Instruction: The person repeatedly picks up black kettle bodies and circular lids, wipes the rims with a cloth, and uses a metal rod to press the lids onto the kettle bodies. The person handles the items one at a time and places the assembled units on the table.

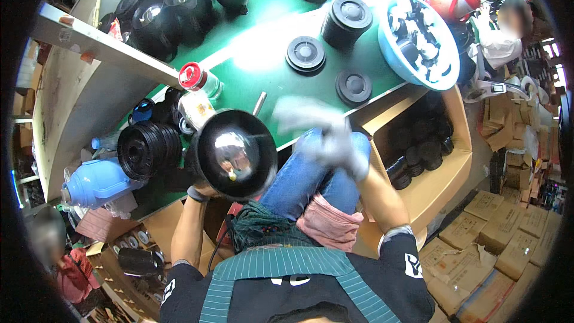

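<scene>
My left hand (204, 191) holds a glossy black bucket-shaped container (235, 152), its round open mouth facing up at me. The container hides most of the fingers. My right hand (329, 134), in a grey-white glove, is above my knees near the table edge. It is smeared by motion, so its fingers and anything in them are unclear. Between the hands, a short metal rod (260, 103) sticks up behind the container. On the green table (257, 42) beyond are a tall stack of black round lids (347, 19), a lower stack (306, 54) and another lid (354, 87).
Black containers (188, 0) crowd the far left. A red-lidded jar (200, 79), ridged black discs (149, 149) and a blue jug (100, 182) stand left. Right are a light-blue basin (382, 39) of small parts and a carton (460, 164) of black pieces. Another person (499, 42) sits far right.
</scene>
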The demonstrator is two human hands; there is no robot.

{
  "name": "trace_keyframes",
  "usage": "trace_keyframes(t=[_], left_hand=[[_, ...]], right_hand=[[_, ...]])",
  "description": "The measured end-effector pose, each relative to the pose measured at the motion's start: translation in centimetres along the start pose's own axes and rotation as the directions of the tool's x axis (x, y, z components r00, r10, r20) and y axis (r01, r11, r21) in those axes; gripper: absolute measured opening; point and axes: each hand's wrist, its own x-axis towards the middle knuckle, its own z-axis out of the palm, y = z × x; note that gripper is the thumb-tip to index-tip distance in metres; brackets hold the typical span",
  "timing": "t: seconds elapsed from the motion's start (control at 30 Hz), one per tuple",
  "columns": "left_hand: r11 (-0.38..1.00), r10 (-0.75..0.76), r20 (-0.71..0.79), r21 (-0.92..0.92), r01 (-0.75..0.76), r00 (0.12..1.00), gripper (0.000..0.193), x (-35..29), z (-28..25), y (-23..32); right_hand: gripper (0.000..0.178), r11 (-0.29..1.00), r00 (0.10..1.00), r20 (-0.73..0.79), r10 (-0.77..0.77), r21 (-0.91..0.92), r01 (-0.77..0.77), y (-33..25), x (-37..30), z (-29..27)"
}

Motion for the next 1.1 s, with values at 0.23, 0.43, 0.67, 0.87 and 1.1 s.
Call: trace_keyframes(t=[0.23, 0.43, 0.67, 0.87, 1.1], left_hand=[[0.999, -0.051, -0.03, -0.004, 0.051, 0.998, 0.051, 1.7, -1.7, 0.9], [0.997, -0.071, -0.001, -0.014, 0.071, 0.997, 0.048, 2.1, -1.9, -0.1], [0.999, -0.043, 0.134, 0.006, 0.042, 0.99, 0.046, 3.5, 0.1, 0.1], [0.998, -0.033, 0.222, 0.051, 0.022, 0.974, 0.044, 2.7, 1.0, 0.7], [0.997, -0.031, 0.29, 0.074, 0.009, 0.957, 0.043, 0.5, 2.1, 1.3]], right_hand=[[0.114, 0.095, 0.609, -0.567, 0.555, -0.684, -0.723, 22.4, 3.5, -0.5], [0.087, 0.597, 0.783, -0.44, 0.44, -0.508, -0.621, 15.8, 1.8, -0.3], [0.099, 0.922, 0.899, -0.205, 0.387, 0.122, -0.368, 0.2, -3.9, 4.2], [0.098, 0.97, 0.917, -0.319, 0.241, 0.055, -0.236, -3.2, -8.4, 5.0], [0.108, 0.98, 0.925, -0.372, 0.072, -0.145, -0.135, -7.7, -12.2, 5.6]])
